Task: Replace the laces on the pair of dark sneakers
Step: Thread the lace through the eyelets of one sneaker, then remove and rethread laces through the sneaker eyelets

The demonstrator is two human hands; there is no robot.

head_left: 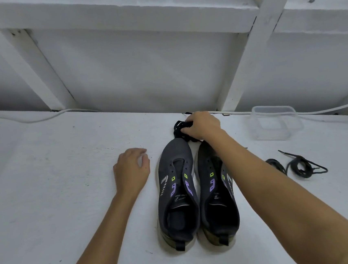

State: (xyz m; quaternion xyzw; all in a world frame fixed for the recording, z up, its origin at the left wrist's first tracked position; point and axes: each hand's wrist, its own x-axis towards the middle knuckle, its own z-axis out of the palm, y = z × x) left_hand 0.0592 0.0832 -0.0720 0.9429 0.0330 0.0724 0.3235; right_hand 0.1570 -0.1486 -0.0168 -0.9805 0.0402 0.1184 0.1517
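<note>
A: Looking down from the head camera, where do the two hands sit against the shoes?

B: The right hand (202,126) reaches past the toes of the sneakers and its fingers curl round a black bundle of laces (180,129) lying on the white table (46,186), just beyond the toe of the left sneaker (178,195). The left hand (131,170) rests near that shoe's outer side, fingers loosely bent, holding nothing.

A: And the pair itself?

B: Both sneakers stand side by side, touching, heels toward the person and toes away, so their long axis runs straight out from the body. The right sneaker (216,196) lies under the right forearm. Every eyelet I can see is bare.

A: So which way does the work lie from the gripping hand?

B: Back toward the person and just below the right hand: the eyelet rows start right behind the toes. I'd judge the right hand the nearer one to bring the bundle back, the left placed to steady the shoe.

A: Anything else around?

B: Another loose black lace (299,165) lies well to the right of the right forearm, and a clear plastic container (274,122) sits right of the gripping hand
</note>
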